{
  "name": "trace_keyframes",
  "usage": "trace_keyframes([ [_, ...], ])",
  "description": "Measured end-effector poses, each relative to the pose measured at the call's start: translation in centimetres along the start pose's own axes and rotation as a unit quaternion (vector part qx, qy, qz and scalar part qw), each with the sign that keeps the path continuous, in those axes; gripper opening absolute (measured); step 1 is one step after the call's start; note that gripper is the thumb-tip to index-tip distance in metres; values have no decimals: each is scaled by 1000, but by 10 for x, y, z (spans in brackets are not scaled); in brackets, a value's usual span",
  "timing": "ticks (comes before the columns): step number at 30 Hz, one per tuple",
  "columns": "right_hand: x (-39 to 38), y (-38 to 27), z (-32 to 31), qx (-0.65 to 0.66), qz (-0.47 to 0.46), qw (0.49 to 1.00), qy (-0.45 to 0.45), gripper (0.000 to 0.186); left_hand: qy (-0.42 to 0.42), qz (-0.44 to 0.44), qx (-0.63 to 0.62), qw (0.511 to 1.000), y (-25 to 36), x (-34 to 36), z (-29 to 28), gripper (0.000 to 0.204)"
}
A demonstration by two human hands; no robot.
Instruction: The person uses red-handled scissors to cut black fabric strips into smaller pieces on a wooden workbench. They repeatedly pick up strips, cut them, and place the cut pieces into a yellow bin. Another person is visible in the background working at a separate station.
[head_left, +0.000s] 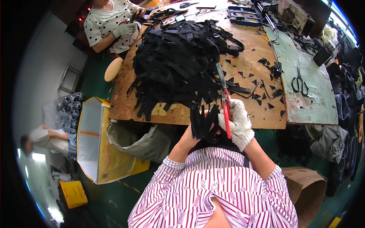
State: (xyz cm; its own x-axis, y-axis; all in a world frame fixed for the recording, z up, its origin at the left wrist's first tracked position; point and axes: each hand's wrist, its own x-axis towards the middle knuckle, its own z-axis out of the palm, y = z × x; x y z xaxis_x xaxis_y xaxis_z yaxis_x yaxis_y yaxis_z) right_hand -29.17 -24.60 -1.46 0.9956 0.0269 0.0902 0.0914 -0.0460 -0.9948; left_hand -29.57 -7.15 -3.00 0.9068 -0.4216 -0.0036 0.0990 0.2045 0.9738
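Observation:
My bare left hand (189,137) is closed around a bunch of black webbing straps (199,123) at the near edge of the table, close to my waist. A white knitted glove covers my right hand (240,123), which is wrapped round the red handles of a pair of scissors (227,116). The grey blades point away from me, just right of the bunch. Beyond both hands lies a big heap of black straps (171,57), some hanging toward the table's front edge. Part of my left fingers is hidden by the straps.
Small black triangular offcuts (270,105) lie scattered on the wooden table (125,93). Black scissors (300,84) rest on the green board at right. A yellow-sided bin (102,152) and grey sack (142,142) stand at left, a cardboard box (310,182) at right. A co-worker's gloved hand (125,29) is far left.

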Motion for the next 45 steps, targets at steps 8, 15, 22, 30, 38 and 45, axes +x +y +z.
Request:
trace_keyframes([
  [8, -1, -4, 10, 28, -11, 999, -17, 51, 73, -9, -83, 994, -20, -4, 0, 29],
  [15, -4, 12, 0, -55, -63, 996, 27, 42, -46, -63, -97, 992, -45, -10, -14, 65],
  [22, 0, 15, 3, -78, -68, 995, -7, 36, 89, -27, -94, 991, -26, 1, 7, 26],
  [30, 0, -1, -3, 53, 6, 999, -1, 37, 68, 76, -225, 969, -12, -5, -35, 26],
  [38, -19, 12, -26, 52, 99, 988, 108, 35, 259, 230, 267, 899, 99, -28, -104, 34],
  [45, -26, 9, -29, 84, 108, 980, 146, 35, 248, 332, 147, 898, 186, 11, -120, 23],
])
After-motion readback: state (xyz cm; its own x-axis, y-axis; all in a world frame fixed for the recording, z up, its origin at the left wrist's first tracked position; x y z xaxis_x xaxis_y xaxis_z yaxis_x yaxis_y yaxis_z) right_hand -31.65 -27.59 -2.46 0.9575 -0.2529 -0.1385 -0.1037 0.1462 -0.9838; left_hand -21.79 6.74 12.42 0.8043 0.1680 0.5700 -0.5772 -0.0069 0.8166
